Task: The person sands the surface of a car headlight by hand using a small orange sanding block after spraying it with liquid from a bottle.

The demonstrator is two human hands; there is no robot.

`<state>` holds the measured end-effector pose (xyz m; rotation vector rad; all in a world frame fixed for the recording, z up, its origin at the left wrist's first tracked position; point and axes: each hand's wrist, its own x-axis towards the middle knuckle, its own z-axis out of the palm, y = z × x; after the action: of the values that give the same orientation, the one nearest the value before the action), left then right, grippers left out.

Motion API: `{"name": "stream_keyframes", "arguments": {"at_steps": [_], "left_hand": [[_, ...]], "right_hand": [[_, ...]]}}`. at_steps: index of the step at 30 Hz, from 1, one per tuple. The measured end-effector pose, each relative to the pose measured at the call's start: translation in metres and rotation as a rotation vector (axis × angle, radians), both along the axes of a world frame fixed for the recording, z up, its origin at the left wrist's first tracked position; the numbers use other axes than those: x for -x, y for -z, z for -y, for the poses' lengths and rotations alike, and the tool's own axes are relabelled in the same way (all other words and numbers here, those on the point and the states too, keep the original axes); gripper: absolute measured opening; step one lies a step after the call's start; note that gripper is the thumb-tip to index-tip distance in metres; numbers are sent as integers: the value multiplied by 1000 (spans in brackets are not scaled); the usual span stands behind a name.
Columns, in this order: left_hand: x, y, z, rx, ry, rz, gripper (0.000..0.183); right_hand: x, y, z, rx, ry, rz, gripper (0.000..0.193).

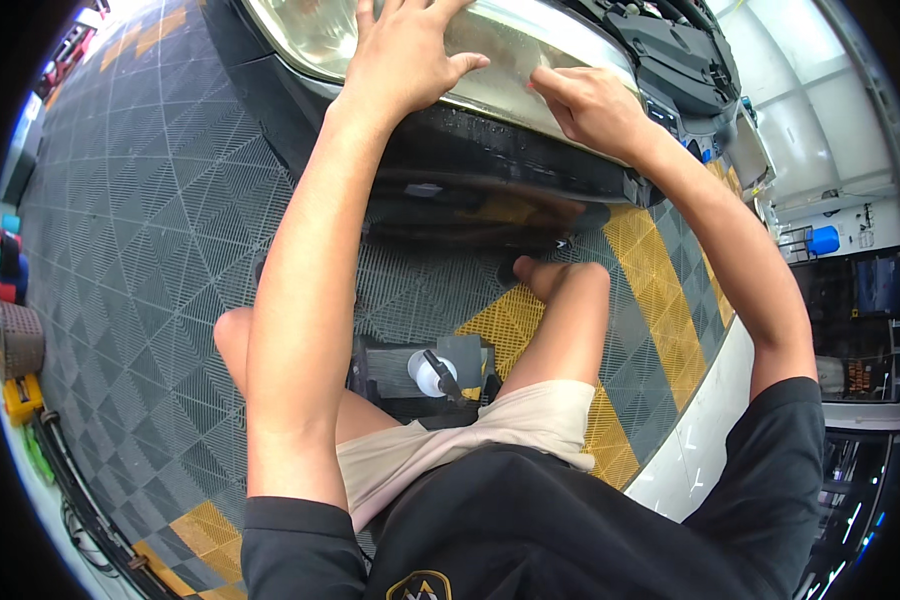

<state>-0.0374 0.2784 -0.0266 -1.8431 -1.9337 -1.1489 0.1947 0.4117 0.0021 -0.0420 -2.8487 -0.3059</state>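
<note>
A cloudy, yellowed car headlight [502, 82] fills the top of the view, its lens hazy and wet-looking. My left hand [405, 52] rests on the lens with fingers spread and thumb stretched out; its fingertips run past the upper edge. On the right part of the same lens, my right hand [595, 108] presses with curled fingers. Whatever lies under those fingers, if anything, is hidden. Water drops dot the dark bumper [450, 150] just below the headlight.
Between my legs a white spray bottle [430, 374] with a black trigger stands on a dark low tray or stool. The engine bay [670, 62] is exposed at upper right. Grey and yellow grid tiles [160, 250] cover the floor. A basket [20, 340] sits far left.
</note>
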Motion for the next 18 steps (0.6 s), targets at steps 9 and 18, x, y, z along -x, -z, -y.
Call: {"name": "stream_keyframes", "arguments": {"at_steps": [9,18], "left_hand": [[2,7,-10,-51,-15,-4,74],[0,4,-8,-59,6,-13,73]], "right_hand": [[1,6,-3,-54,-21,-23,18],[8,13,2,-16,9,-185,19]]}}
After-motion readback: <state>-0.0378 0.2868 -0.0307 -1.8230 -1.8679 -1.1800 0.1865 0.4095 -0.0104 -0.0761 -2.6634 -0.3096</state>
